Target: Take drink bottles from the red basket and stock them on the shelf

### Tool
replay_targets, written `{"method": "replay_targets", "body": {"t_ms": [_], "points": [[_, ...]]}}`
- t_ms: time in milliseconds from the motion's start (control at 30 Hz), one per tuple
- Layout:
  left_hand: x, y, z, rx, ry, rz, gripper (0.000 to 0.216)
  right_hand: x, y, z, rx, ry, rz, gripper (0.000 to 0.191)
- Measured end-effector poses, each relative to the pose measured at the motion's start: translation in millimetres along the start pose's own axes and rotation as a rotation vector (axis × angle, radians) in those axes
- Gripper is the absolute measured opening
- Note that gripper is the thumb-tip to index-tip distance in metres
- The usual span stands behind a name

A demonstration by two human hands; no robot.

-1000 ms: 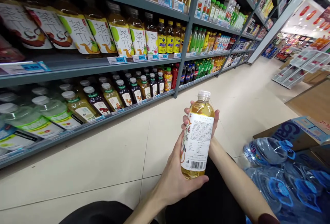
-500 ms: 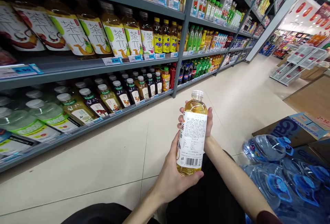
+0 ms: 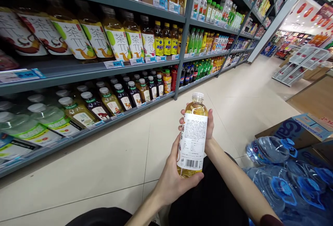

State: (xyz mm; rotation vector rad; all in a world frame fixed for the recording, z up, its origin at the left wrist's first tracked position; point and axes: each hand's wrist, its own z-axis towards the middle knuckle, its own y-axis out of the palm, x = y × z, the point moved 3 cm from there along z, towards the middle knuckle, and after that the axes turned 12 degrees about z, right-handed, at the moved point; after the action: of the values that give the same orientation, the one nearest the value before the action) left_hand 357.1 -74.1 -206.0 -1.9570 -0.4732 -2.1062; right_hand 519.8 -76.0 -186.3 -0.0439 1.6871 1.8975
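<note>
Left hand (image 3: pixel 173 179) grip: clasped base of upright tea bottle (image 3: pixel 193 135) | Right hand (image 3: pixel 206 125) grip: fingers wrapped behind bottle's upper half

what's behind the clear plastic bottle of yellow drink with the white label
The right hand wraps behind the clear plastic bottle of yellow drink; only its fingertips show. Its palm is hidden. The left hand cups the base.

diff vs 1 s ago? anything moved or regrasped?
The bottle shifted slightly left and up in view and turned a little, its printed label squarer to the camera. No regrasp: left hand still cups its base, right hand still behind it. Shelves unchanged.
</note>
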Motion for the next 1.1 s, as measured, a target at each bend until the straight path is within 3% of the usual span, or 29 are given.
{"method": "replay_targets", "body": {"t_ms": [300, 500, 633, 733, 800, 867, 1000, 1100], "points": [[-5, -3, 1, -0.001, 0.022, -0.146, 0.110, -1, 7, -1, 0.001, -0.016, -0.050, 0.071], [-28, 4, -8, -0.231, -0.048, -0.634, 0.069, 0, 11, -1, -0.120, 0.022, -0.004, 0.073], [-42, 15, -14, -0.519, -0.143, -0.904, 0.081, 5, 14, -2, -0.228, 0.022, 0.082, 0.071], [-42, 18, -11, -0.565, -0.193, -0.941, 0.083, 5, 18, -3, -0.188, -0.002, 0.102, 0.061], [-39, 16, -8, -0.534, -0.221, -0.918, 0.080, 1, 21, -4, -0.124, -0.032, 0.095, 0.057], [-35, 10, -4, -0.422, -0.255, -0.859, 0.076, -8, 22, -4, -0.037, -0.091, 0.073, 0.056], [-20, -14, 9, -0.005, -0.269, -0.560, 0.067, -29, 18, -1, 0.170, -0.241, -0.006, 0.049], [-10, -25, 17, 0.189, -0.194, -0.303, 0.062, -32, 10, 2, 0.332, -0.251, -0.104, 0.048]]}}
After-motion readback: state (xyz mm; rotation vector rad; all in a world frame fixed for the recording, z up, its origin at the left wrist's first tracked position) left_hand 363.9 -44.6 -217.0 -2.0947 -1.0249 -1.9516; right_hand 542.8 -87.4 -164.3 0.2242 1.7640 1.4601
